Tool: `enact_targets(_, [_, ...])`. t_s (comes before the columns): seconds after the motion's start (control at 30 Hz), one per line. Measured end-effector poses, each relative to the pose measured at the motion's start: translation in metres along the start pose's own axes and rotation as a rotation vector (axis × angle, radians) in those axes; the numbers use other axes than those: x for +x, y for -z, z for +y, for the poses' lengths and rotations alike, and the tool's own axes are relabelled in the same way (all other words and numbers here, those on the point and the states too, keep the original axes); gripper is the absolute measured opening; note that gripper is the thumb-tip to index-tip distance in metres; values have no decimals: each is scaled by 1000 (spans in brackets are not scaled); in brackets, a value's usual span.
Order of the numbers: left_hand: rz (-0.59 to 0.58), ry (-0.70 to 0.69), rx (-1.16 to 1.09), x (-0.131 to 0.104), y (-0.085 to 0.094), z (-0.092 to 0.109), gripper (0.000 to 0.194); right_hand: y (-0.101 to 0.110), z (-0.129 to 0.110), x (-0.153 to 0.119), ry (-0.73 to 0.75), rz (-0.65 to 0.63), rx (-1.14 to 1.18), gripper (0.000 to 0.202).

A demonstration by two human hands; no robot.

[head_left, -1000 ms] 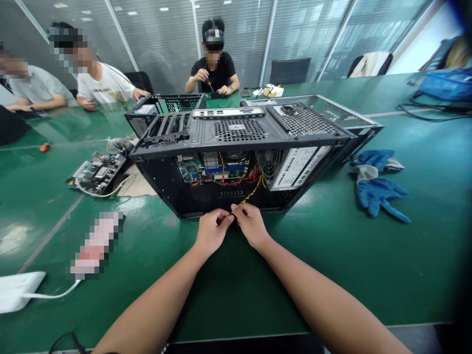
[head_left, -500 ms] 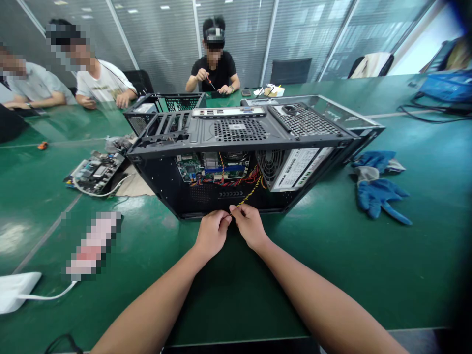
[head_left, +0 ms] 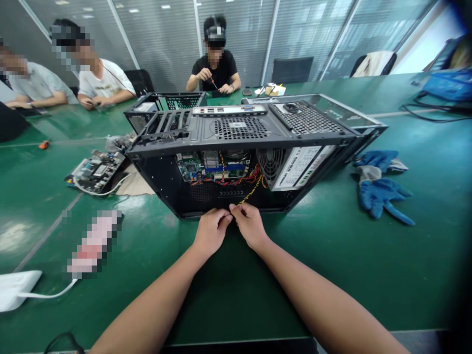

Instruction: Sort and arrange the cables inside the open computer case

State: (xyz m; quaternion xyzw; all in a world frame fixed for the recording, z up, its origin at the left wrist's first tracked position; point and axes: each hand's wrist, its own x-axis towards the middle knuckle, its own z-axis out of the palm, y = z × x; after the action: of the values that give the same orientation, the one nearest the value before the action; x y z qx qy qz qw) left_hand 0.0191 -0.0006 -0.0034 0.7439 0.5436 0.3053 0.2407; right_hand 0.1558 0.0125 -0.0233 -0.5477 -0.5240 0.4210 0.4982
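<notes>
A black computer case [head_left: 162,177] lies with its open side facing me and its vented back panel uppermost. From the power supply [head_left: 295,169] inside, a twisted yellow-and-black cable [head_left: 250,194] runs down to the case's near edge. My right hand [head_left: 250,223] pinches that cable between thumb and fingers. Close beside it, fingertips nearly touching, my left hand [head_left: 213,231] is closed in a pinch at the cable's end, which the fingers hide. Behind the hands, a green motherboard [head_left: 190,169] and bundled red and orange wires show inside the case.
Left of the case lies a loose circuit board [head_left: 98,172] on cardboard. A blurred-out phone-like object [head_left: 94,243] is cabled to a white box [head_left: 20,290]. Blue gloves [head_left: 381,196] lie at right. Another case [head_left: 350,110] stands behind; several people sit across the green table [head_left: 368,280].
My hands keep nearly the same pinch on the cable. The view has shifted very slightly. At far left, a co-worker's hands have come closer together.
</notes>
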Motion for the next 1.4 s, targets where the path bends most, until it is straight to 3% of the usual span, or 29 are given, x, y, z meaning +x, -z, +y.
enact_targets(0.37, [-3, 13, 82, 0, -4, 4, 19, 0, -1, 0, 22, 0, -28, 43])
enact_targets(0.7, [-124, 137, -175, 2, 4, 10, 25, 3, -3, 1, 47, -64, -15, 41])
enact_targets(0.8, [-78, 150, -176, 1, 3, 12, 24, 3, -2, 0, 35, -50, -5, 42])
enact_targets(1.0, [59, 40, -73, -2, -2, 9, 20, 3, -1, 0, -5, -15, 25, 44])
enact_targets(1.4, [2, 25, -5, -1, -3, 5, 20, 3, -5, -1, 19, -22, -44, 40])
